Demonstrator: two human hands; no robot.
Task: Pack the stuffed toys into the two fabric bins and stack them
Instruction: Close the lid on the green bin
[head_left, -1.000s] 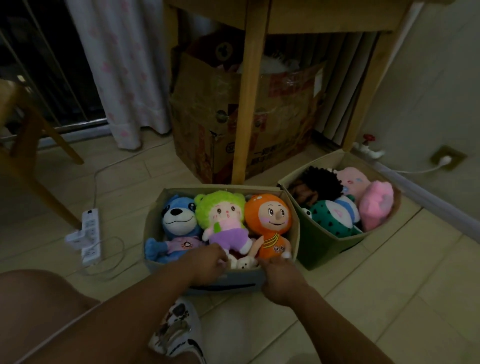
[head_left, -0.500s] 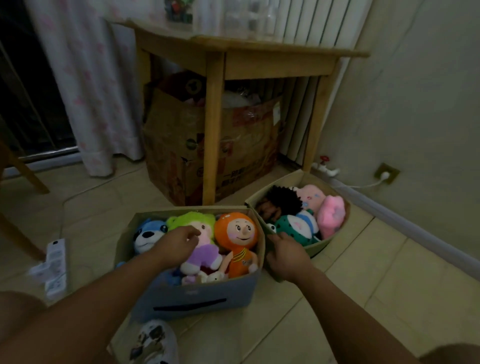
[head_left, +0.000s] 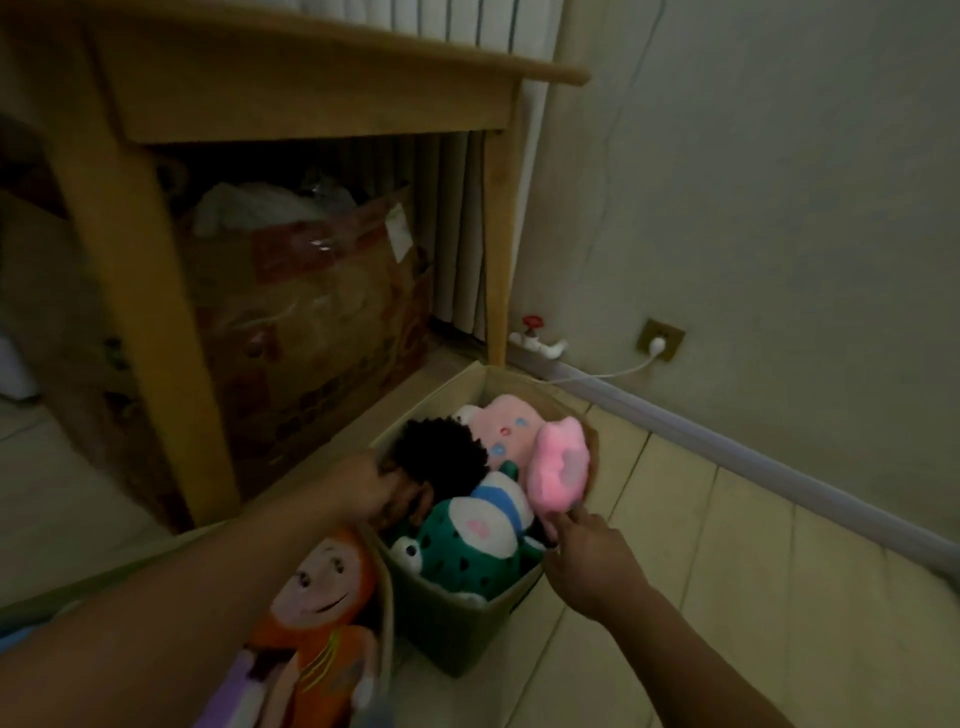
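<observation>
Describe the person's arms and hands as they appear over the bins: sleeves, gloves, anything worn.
Both forearms are bare as far as the frame shows; no sleeve edge is visible. The left hand and right hand wear no gloves. No watch, bracelet or ring can be made out, though the dim, blurred picture could hide small items. The fingers are uncovered.

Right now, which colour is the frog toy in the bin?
The frog is dark green with small dark spots, seen best in the head view.

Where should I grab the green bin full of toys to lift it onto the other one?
Probably by two opposite side walls of the green bin, just under the rim, one hand per side from above. It is soft fabric and heaped with toys, so a one-sided pull would likely sag or tip it.
</observation>
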